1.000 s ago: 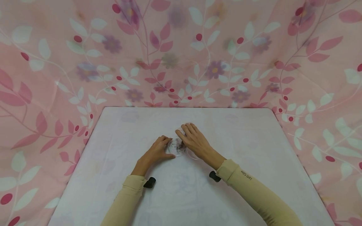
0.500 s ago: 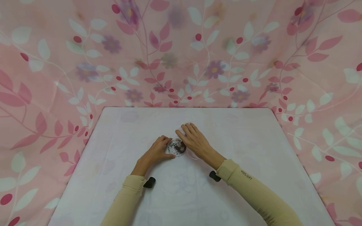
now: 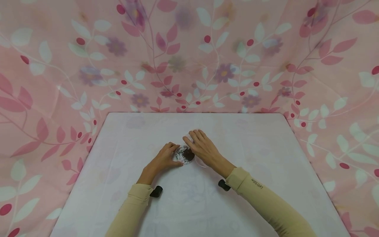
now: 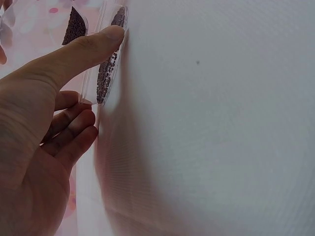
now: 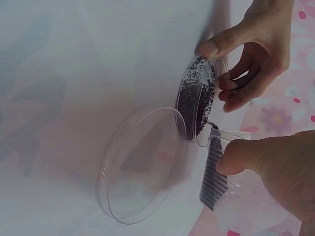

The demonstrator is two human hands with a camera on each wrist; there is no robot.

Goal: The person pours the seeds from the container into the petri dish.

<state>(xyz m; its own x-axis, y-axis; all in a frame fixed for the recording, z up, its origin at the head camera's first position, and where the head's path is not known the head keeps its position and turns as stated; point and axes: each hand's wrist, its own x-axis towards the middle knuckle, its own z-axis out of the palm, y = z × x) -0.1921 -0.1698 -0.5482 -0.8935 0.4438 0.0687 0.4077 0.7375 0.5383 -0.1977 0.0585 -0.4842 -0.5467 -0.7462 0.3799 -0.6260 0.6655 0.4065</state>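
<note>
My left hand [image 3: 164, 159] grips a clear petri dish [image 5: 203, 88] by its rim, thumb on the near side and fingers on the far side. Dark brown granules [image 5: 189, 101] lie in the dish, scattered on the left and heaped on the right. Just above the dish's right side, my right hand [image 3: 205, 150] holds a tilted clear plastic container [image 5: 212, 172], also partly filled with dark granules. A thin stream of them drops from its mouth into the dish. In the head view, the right hand hides most of this container.
A second round clear dish or lid [image 5: 104, 172] lies on the white-covered table [image 3: 183, 204], right of the petri dish and partly under the right hand. A pink floral cloth [image 3: 189, 65] hangs behind and along both sides.
The granules in the petri dish have grown from a sparse scatter to a dark heap on its right side. Both hands stay in nearly the same place.
</note>
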